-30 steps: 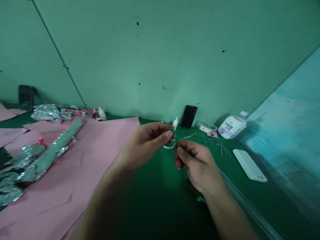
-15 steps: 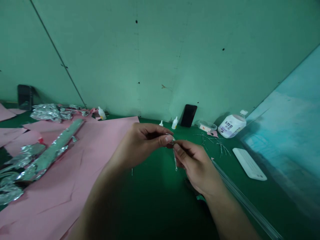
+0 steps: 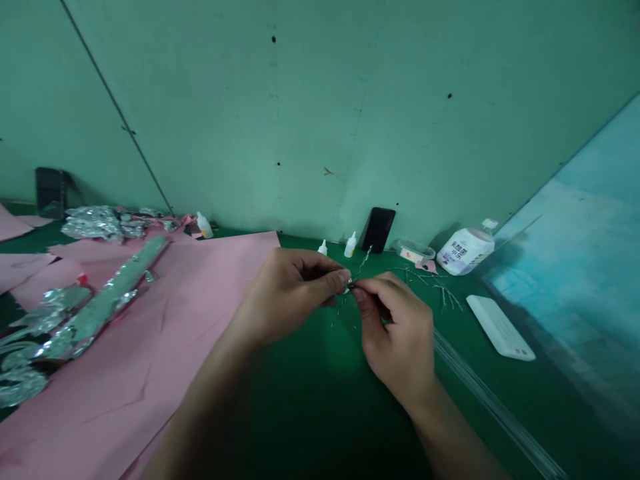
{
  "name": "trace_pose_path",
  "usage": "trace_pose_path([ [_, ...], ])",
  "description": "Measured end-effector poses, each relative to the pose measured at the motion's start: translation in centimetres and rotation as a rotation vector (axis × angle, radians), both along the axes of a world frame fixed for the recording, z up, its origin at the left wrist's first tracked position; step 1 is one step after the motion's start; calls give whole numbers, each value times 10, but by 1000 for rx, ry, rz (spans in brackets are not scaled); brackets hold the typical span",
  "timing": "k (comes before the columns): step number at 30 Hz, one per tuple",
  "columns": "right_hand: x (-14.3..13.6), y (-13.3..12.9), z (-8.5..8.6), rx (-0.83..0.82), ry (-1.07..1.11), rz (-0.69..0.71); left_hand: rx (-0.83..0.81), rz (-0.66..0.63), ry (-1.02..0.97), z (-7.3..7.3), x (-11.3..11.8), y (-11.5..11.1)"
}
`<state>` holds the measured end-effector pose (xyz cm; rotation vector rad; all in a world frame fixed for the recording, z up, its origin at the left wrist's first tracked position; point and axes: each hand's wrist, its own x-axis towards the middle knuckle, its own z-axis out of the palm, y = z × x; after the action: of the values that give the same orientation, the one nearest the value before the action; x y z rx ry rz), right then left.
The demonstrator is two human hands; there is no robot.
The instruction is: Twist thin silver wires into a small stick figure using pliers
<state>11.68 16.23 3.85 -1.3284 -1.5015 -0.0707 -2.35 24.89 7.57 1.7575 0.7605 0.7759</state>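
Observation:
My left hand (image 3: 295, 293) pinches a thin twisted silvery wire (image 3: 363, 262) between thumb and forefinger. One twisted end sticks up to the right, and another thin end hangs below the fingertips. Right beside it, the thumb and forefinger of my right hand (image 3: 397, 333) are closed on the same wire, close to where the left fingertips hold it. The fingertips hide the middle of the wire. Both hands are above the green table (image 3: 310, 407).
Pink paper (image 3: 210, 280) with crumpled foil (image 3: 110, 300) covers the left side. Small white bottles (image 3: 351, 245), a black phone (image 3: 379, 230), a clear tub (image 3: 416, 251) and a labelled bottle (image 3: 463, 252) line the wall. Branched wires (image 3: 445, 293), straight wires (image 3: 493, 397) and a white phone-shaped object (image 3: 500, 328) lie right.
The wire has turned: the twisted strand that hung below my fingers now points up and right. My right hand has shifted slightly and its fingers have bent differently.

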Motion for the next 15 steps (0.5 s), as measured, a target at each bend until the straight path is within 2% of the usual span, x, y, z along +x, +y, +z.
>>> trace_pose_path([
  [7,1,5,-9,160,-206,-91,-177,-17,9,-5,2,4],
  [12,2,8,-11,191,-244,-101,-5,5,11,-7,4,7],
  [14,4,8,-8,87,-123,-36,75,-10,11,-9,2,10],
  [15,6,7,-7,-19,-12,32,105,-24,10,-11,1,12],
])
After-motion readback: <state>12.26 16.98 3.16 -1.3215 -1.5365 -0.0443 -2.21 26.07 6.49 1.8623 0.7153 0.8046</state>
